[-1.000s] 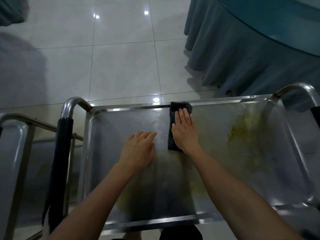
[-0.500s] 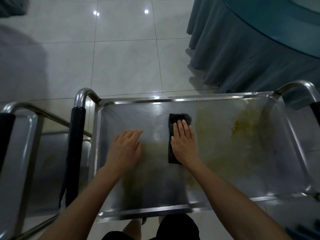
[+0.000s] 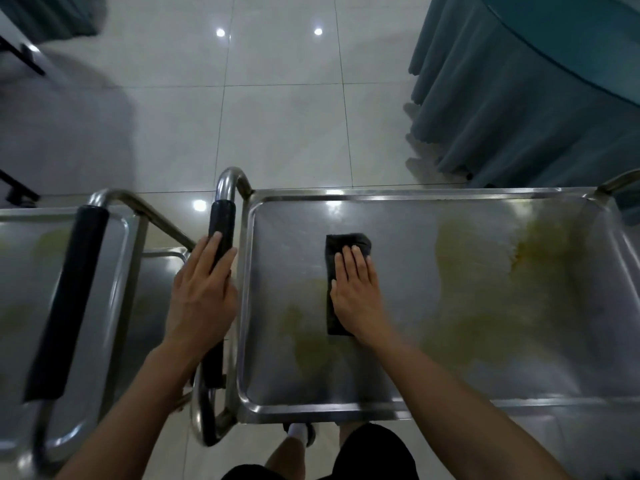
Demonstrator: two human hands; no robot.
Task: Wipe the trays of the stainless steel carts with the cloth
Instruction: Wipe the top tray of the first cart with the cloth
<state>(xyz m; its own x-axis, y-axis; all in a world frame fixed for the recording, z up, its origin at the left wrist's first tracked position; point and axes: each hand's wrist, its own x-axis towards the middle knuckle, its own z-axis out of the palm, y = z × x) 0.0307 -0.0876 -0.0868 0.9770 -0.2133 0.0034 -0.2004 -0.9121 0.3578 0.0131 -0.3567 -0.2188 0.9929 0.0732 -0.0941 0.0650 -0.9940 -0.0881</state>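
Since half a second ago: my left hand [image 3: 204, 292] has left the tray floor and now lies on the handle [image 3: 221, 233], at 9 o'clock of the tray [image 3: 415, 407].
Left grip: fingers straight along the black sleeve; the thumb is hidden, so I cannot tell whether it wraps.
Right hand [image 3: 356, 292]: flat, fingers straight, pressing the cloth [image 3: 337, 271], clutching nothing.
Cloth: dark, folded, on the tray floor left of centre; it has slid back from the 12 o'clock rim.
Stains [image 3: 485, 271]: yellowish, from centre to 3 o'clock, not yet wiped.
Meaning: probably bracing the cart so wiping can go rightward.
Second cart [image 3: 65, 296]: at 9 o'clock, also smeared.
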